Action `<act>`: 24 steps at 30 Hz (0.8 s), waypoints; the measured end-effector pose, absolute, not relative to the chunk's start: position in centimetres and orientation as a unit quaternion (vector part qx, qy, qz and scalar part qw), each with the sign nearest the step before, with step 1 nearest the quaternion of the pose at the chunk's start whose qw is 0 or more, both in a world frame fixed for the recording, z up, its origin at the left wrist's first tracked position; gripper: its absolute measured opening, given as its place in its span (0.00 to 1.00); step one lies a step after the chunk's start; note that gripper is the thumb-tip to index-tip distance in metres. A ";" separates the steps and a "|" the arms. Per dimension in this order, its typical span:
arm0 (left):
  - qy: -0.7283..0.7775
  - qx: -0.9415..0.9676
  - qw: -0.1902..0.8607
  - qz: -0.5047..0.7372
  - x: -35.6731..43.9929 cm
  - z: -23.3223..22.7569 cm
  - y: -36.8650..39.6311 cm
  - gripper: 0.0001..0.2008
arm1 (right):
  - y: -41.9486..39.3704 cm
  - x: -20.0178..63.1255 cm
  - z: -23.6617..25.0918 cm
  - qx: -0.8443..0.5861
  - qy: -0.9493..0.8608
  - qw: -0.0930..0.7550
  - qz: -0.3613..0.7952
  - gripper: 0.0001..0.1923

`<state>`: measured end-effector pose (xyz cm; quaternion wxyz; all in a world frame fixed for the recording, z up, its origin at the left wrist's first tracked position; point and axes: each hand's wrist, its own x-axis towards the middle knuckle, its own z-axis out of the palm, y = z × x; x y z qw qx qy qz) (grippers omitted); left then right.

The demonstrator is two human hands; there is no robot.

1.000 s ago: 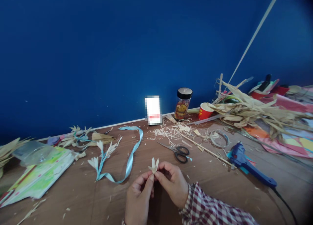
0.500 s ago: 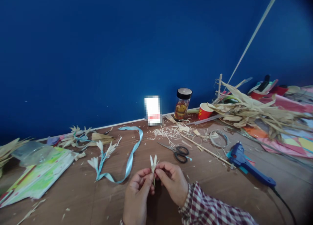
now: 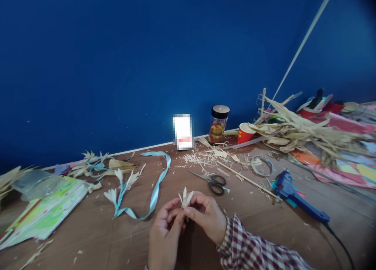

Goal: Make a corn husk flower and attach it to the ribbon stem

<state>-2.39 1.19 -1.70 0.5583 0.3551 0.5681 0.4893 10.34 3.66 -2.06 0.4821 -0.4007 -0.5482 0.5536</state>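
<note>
A small corn husk flower [image 3: 185,198] with pale pointed petals stands upright between my fingertips, low in the middle of the view. My left hand [image 3: 167,227] pinches it near its base, where the stem is mostly hidden. From the other side my right hand [image 3: 207,215] is closed on the same flower, thumb and forefinger at the petals' foot. Left of my hands lies a husk flower spray [image 3: 121,195] wrapped in light blue ribbon [image 3: 156,193], whose loose end curls away. Black-handled scissors [image 3: 216,184] lie just beyond my right hand.
A blue glue gun [image 3: 295,193] with its cord lies at right, near a wire coil [image 3: 262,166]. Behind are husk scraps [image 3: 202,159], a lidded jar [image 3: 219,125], a red paper cup [image 3: 245,133] and heaped dry husks [image 3: 296,129]. A painted sheet [image 3: 49,211] lies left.
The petals have spread apart, with three points fanned out now instead of two close together. My right fingers have moved slightly left and closer to my left hand.
</note>
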 end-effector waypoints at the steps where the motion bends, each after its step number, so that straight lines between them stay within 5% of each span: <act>1: 0.569 0.362 0.556 0.486 -2.3 -1.6 1.2 0.21 | 3.8 10.4 -2.1 -0.398 -0.544 0.486 0.556 0.04; 13: 0.614 0.415 0.482 0.468 -2.5 -2.0 1.1 0.16 | 3.5 10.4 -1.5 -0.466 -0.563 0.480 0.484 0.05; 20: 0.590 0.603 0.073 0.532 -2.4 -0.1 0.2 0.17 | 2.6 10.3 -0.6 -0.449 -0.676 0.465 0.354 0.05; 24: 0.531 0.687 -0.023 0.495 -2.6 0.4 0.3 0.20 | 2.9 10.7 -0.8 -0.439 -0.717 0.455 0.294 0.05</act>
